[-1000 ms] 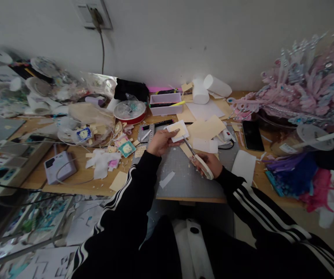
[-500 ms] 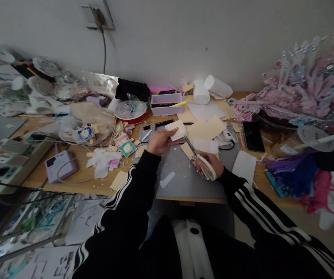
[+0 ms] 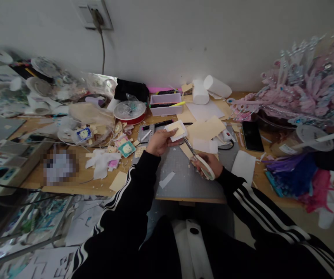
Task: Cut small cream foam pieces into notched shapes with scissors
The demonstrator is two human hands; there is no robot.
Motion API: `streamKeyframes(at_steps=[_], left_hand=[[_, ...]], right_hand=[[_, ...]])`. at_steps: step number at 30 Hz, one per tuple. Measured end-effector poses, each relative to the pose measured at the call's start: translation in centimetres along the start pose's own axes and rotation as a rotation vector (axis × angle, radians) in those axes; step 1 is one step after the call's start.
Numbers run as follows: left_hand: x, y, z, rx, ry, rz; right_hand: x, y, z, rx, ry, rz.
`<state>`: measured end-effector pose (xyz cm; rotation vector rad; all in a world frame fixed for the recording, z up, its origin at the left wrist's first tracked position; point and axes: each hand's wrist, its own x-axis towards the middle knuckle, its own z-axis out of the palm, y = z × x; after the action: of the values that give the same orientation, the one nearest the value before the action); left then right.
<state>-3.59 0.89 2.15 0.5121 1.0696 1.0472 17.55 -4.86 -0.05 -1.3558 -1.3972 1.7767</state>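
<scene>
Above the grey cutting mat [image 3: 178,178], my left hand [image 3: 158,142] pinches a small white card [image 3: 180,133] with a cream piece on its face. My right hand [image 3: 209,164] is wrapped round the white handles of a pair of scissors [image 3: 206,170]. Their blades point up and left, with the tips at the card's right edge. Whether the blades are cutting into it I cannot tell. A narrow white paper strip [image 3: 167,179] lies on the mat below my hands. Cream sheets [image 3: 206,128] lie just beyond the scissors.
A lilac tray [image 3: 167,110] with pens stands at the back, beside a red-rimmed round container [image 3: 129,112]. Right of the mat are a phone [image 3: 252,136], a lidded cup [image 3: 303,141] and pink ornaments [image 3: 306,85]. Small decorated pieces [image 3: 126,148] and scraps lie left.
My hands and the scissors have hardly moved; the card has shifted very slightly at the blades. The whole view has shifted a little. An area at the left is now pixelated.
</scene>
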Motion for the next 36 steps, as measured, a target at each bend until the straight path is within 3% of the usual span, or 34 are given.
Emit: streamKeyframes(at_steps=[27, 31, 36], left_hand=[[0.24, -0.21, 0.1, 0.014, 0.002, -0.026], [0.17, 0.01, 0.09, -0.006, 0.041, 0.012], [0.49, -0.11, -0.14, -0.014, 0.066, 0.11]], right_hand=[[0.37, 0.8, -0.22, -0.047, 0.034, -0.032], [0.41, 0.6, -0.22, -0.083, 0.007, -0.011], [-0.05, 0.39, -0.11, -0.244, 0.069, -0.131]])
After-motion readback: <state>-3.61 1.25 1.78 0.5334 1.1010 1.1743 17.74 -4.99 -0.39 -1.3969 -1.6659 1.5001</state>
